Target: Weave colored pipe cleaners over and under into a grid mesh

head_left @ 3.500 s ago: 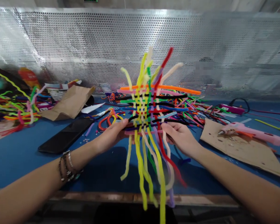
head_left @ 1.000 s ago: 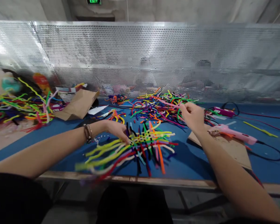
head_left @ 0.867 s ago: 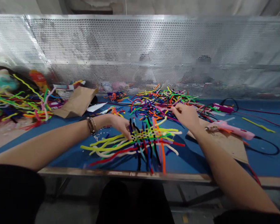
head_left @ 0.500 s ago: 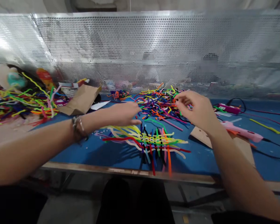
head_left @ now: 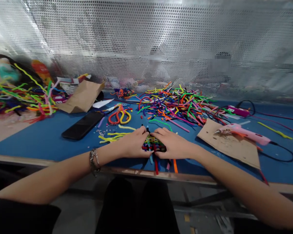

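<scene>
A woven mat of colourful pipe cleaners lies near the table's front edge, loose ends sticking out toward me and to the left. My left hand is closed on its left side, the thumb low and the fingers at the far edge. From the right, my right hand pinches the mat in the same way, thumb close to the other thumb. Both palms cover much of the weave. Just beyond my left hand are scissors with red and yellow handles.
A heap of pipe cleaners covers the table's back middle, another pile the left. A black phone lies left. At right, a pink glue gun rests on cardboard. A perforated metal panel stands behind.
Both hands have come down and together onto the woven mat, which they now grip. Earlier they were raised apart above the table. The view has shifted slightly, and the phone and scissors now show.
</scene>
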{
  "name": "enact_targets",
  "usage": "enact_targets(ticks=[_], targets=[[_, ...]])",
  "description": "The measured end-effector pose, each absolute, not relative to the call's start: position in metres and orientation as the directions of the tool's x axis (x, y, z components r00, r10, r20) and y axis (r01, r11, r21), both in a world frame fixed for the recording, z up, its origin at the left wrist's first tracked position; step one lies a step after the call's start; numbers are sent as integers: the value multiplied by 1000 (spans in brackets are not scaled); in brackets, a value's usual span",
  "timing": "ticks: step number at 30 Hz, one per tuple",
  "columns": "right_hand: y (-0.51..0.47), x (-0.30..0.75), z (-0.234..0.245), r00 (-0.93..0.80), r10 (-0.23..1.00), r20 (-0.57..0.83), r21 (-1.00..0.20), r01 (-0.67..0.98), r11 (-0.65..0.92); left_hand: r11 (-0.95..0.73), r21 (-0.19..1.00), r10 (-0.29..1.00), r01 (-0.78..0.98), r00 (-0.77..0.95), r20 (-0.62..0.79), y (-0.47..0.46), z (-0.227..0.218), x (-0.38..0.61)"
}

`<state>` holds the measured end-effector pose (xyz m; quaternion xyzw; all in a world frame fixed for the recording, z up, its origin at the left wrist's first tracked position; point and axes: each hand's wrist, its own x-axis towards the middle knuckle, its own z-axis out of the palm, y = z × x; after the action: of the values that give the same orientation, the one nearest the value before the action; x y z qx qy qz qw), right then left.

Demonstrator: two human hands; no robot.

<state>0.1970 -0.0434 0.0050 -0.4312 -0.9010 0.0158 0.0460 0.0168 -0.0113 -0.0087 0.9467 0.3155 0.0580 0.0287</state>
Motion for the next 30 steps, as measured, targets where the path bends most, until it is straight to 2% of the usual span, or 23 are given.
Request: enact_targets(ticks=[3,9,13,19,22,30], targets=[[-40,196,4,-627,777,56,-69,774,629,-799,108,598,591,799,59,-11,-6,16],[-34,191,2,-622,781,50,-2,782,623,-737,-47,675,674,733,-82,-14,10,26],[-34,188,4,-605,794,54,13,796,606,-755,-103,655,647,748,-106,-11,15,29],[-35,187,4,-609,792,47,39,794,607,-782,-119,623,612,761,-179,-10,20,28],[-36,186,5,-612,789,55,70,791,608,-757,-154,653,635,741,-157,-11,22,29],[-39,183,9,-589,807,40,130,804,580,-786,-136,618,603,767,-173,-12,25,22]])
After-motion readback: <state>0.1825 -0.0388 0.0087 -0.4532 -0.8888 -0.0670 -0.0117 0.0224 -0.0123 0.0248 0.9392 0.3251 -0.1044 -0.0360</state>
